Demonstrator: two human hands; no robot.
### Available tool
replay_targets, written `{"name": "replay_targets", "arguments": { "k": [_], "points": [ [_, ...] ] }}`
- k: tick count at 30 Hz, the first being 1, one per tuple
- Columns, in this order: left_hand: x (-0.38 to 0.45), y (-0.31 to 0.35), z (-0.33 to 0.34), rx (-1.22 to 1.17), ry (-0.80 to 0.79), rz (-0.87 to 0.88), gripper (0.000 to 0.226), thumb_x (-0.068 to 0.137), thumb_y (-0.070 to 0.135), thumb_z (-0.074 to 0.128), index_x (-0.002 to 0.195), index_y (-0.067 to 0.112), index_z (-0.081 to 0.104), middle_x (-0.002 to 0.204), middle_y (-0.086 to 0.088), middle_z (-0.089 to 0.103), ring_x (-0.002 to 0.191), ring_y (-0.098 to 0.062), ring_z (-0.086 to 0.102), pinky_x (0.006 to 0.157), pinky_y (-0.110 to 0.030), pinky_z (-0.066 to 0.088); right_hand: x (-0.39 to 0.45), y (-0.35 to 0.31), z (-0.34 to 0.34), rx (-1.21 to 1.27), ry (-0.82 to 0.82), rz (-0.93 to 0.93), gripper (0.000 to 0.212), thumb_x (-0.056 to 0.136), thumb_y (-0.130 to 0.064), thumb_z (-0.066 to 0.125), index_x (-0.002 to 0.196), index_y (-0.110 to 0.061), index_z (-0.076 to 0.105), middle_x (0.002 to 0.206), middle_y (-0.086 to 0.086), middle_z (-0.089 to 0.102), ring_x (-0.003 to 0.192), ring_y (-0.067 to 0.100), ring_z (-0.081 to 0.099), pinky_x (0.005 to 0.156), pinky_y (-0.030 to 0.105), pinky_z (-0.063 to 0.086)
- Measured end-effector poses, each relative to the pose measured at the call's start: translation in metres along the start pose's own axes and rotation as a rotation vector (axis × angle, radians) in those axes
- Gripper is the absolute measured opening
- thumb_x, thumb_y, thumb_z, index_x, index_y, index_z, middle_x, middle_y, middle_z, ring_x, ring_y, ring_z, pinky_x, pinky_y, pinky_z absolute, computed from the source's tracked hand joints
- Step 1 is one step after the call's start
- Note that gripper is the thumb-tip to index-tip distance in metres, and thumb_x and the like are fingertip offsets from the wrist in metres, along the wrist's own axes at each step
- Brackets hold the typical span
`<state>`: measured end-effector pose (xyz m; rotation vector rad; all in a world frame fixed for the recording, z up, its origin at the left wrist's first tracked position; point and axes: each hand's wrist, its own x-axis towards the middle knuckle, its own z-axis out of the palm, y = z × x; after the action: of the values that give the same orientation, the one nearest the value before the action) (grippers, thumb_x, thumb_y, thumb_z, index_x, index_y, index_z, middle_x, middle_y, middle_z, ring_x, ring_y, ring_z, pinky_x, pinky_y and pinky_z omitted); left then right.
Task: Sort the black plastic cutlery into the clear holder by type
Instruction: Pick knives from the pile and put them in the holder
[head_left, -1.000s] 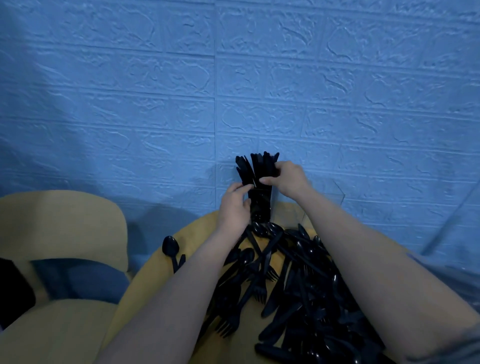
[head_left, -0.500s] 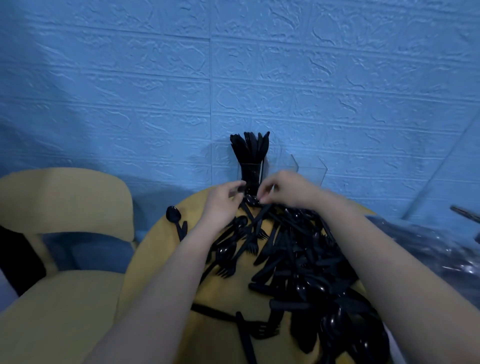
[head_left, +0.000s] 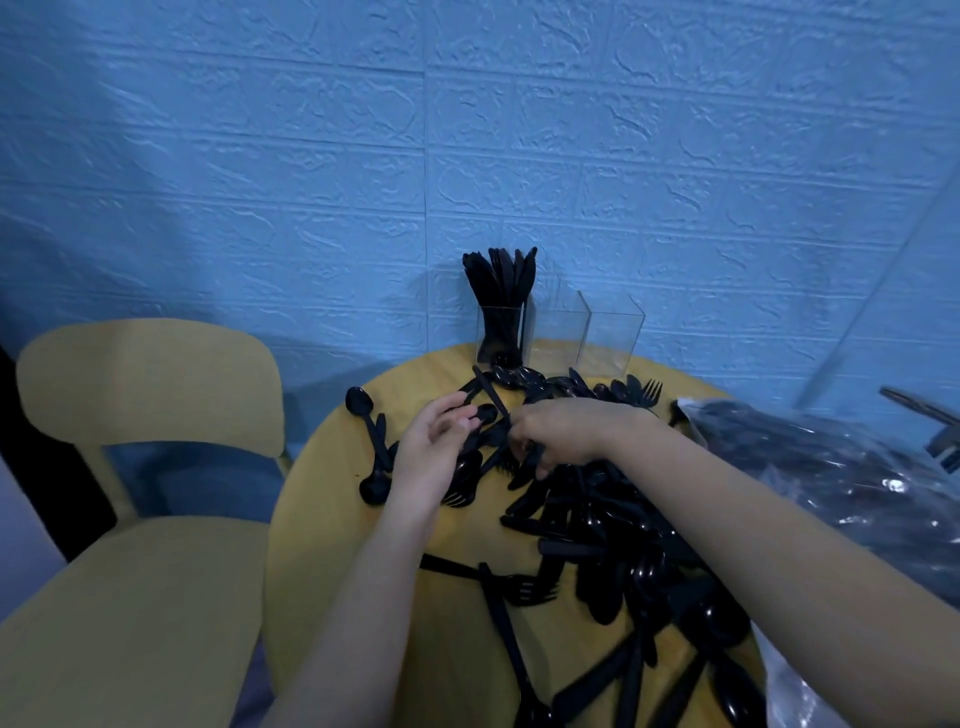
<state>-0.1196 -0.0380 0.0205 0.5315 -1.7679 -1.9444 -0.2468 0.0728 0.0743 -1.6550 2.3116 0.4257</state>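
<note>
The clear holder (head_left: 613, 338) stands at the table's far edge with three compartments. Its left compartment is packed with upright black knives (head_left: 500, 283); the middle and right ones hold nothing. A big pile of black cutlery (head_left: 597, 525) with forks, spoons and knives covers the table in front of it. My left hand (head_left: 428, 462) is at the pile's left edge, fingers loosely stretched, its tips touching a knife (head_left: 488, 392). My right hand (head_left: 569, 431) lies palm down on the pile, fingers curled round a black piece whose type I cannot tell.
The round yellow table (head_left: 322, 525) has two spoons (head_left: 371, 441) lying apart at its left side. A yellow chair (head_left: 145, 374) stands to the left. A clear plastic bag (head_left: 831, 467) of more cutlery lies at the right. A blue brick-pattern wall is behind.
Both hands have come down from the knives in the holder to the pile on the table. The view has tilted down, showing more of the table.
</note>
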Motion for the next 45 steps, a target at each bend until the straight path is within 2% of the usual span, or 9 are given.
{"name": "replay_targets", "arguments": {
  "k": [8,12,16,21,26,30,36,39,45],
  "points": [
    [-0.001,0.006,-0.004,-0.250,-0.022,-0.045,0.021,0.097,0.009,0.050,0.114,0.015,0.061,0.112,-0.004,0.068,0.105,-0.013,0.066,0.096,-0.026,0.046,-0.002,0.006,0.009,0.169,0.119,-0.031,0.011,0.085,-0.021,0.067,0.089,-0.022,0.056,0.096,0.000,0.059,0.089,0.017,0.053,0.076,0.034,0.046],
    [-0.001,0.006,-0.001,-0.223,-0.059,-0.044,0.023,0.099,0.011,0.047,0.116,0.015,0.061,0.116,-0.005,0.067,0.107,-0.012,0.064,0.098,-0.026,0.046,-0.018,0.004,-0.002,0.452,0.485,0.020,0.008,0.088,-0.021,0.065,0.089,-0.021,0.057,0.086,-0.004,0.059,0.078,0.013,0.055,0.071,0.029,0.046],
    [-0.005,0.010,0.004,-0.101,-0.137,0.061,0.023,0.098,0.019,0.048,0.118,0.025,0.058,0.120,0.002,0.065,0.110,-0.007,0.061,0.098,-0.023,0.044,-0.034,-0.015,-0.026,0.732,0.914,0.125,0.015,0.088,-0.020,0.066,0.083,-0.023,0.052,0.067,-0.014,0.052,0.060,-0.006,0.049,0.057,0.010,0.038],
    [-0.009,0.008,0.014,0.037,-0.292,0.138,0.044,0.088,0.010,0.063,0.126,0.027,0.051,0.117,0.011,0.061,0.111,-0.003,0.059,0.092,-0.015,0.047,-0.027,-0.039,-0.033,0.893,1.072,0.275,0.021,0.086,-0.018,0.060,0.072,-0.022,0.045,0.068,0.008,0.060,0.060,0.021,0.061,0.056,0.030,0.047],
    [-0.007,0.003,0.015,0.139,-0.234,0.142,0.037,0.093,-0.001,0.054,0.128,0.008,0.052,0.102,0.003,0.068,0.093,-0.011,0.067,0.077,-0.016,0.050,-0.024,-0.042,-0.022,0.966,0.859,0.240,0.019,0.086,-0.030,0.067,0.081,-0.017,0.054,0.079,0.004,0.064,0.067,0.017,0.064,0.062,0.027,0.050],
    [-0.004,0.007,0.012,0.061,-0.177,0.075,0.029,0.099,-0.001,0.037,0.122,0.010,0.052,0.094,0.002,0.066,0.075,0.000,0.067,0.072,-0.017,0.051,-0.034,-0.025,-0.013,0.660,0.517,0.212,0.009,0.087,-0.029,0.067,0.090,-0.021,0.065,0.082,-0.008,0.061,0.075,0.008,0.054,0.054,0.008,0.036],
    [-0.002,0.005,0.005,-0.082,-0.088,-0.008,0.027,0.101,0.003,0.038,0.118,0.015,0.055,0.106,-0.005,0.069,0.087,-0.010,0.070,0.076,-0.022,0.055,-0.031,-0.025,0.002,0.350,-0.025,0.202,0.033,0.083,-0.019,0.072,0.115,-0.023,0.065,0.118,-0.005,0.055,0.112,0.016,0.049,0.085,0.024,0.036],
    [-0.002,0.006,0.003,-0.125,-0.094,-0.012,0.027,0.100,0.004,0.039,0.120,0.013,0.055,0.105,-0.005,0.069,0.088,-0.012,0.070,0.074,-0.022,0.055,-0.023,-0.029,0.009,0.337,-0.044,0.196,0.032,0.082,-0.020,0.073,0.112,-0.019,0.063,0.121,0.001,0.055,0.111,0.020,0.050,0.082,0.026,0.040],
    [-0.004,0.007,0.002,-0.148,-0.087,-0.007,0.026,0.099,0.003,0.041,0.117,0.014,0.057,0.103,-0.005,0.070,0.086,-0.012,0.070,0.076,-0.023,0.056,-0.017,-0.028,0.015,0.363,0.066,0.168,0.016,0.083,-0.025,0.071,0.094,-0.021,0.059,0.095,-0.004,0.051,0.093,0.016,0.050,0.065,0.024,0.039]
  ]
}}
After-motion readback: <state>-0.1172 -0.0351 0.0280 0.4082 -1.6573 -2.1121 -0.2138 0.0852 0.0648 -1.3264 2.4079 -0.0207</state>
